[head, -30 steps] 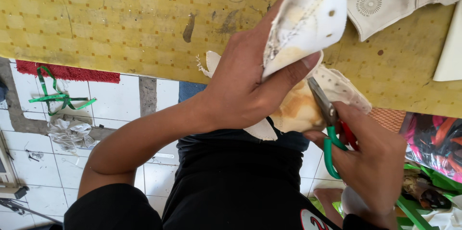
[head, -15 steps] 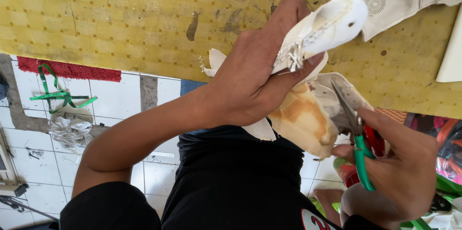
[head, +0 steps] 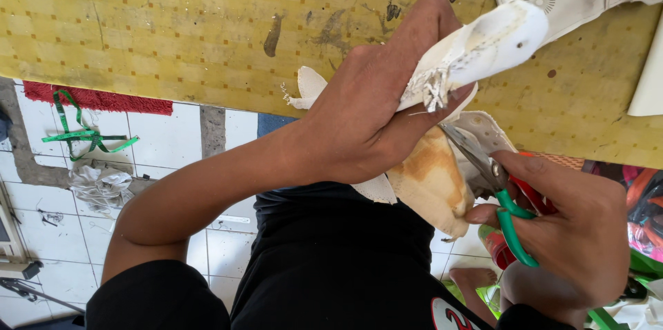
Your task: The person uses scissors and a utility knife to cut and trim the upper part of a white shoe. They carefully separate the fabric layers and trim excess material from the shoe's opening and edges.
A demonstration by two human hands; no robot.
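Head view looks down on a yellow desk [head: 159, 33] stained with dark marks. At centre, the left hand [head: 373, 119] has its grip clamped around a white shoe piece [head: 483, 43], whose rounded tip points toward two o'clock and whose frayed edge shows by the thumb. Just below, at five o'clock from that hand, hangs a tan-stained lining [head: 431, 181] of the same piece. The right hand [head: 573, 233], at four o'clock in the frame, has its grip closed through the handles of green-handled scissors [head: 494, 188]; the blades point up toward eleven o'clock, nearly together, tips just beside the frayed edge. A green strap [head: 83, 135] lies on the tiled floor [head: 173, 140] at nine o'clock.
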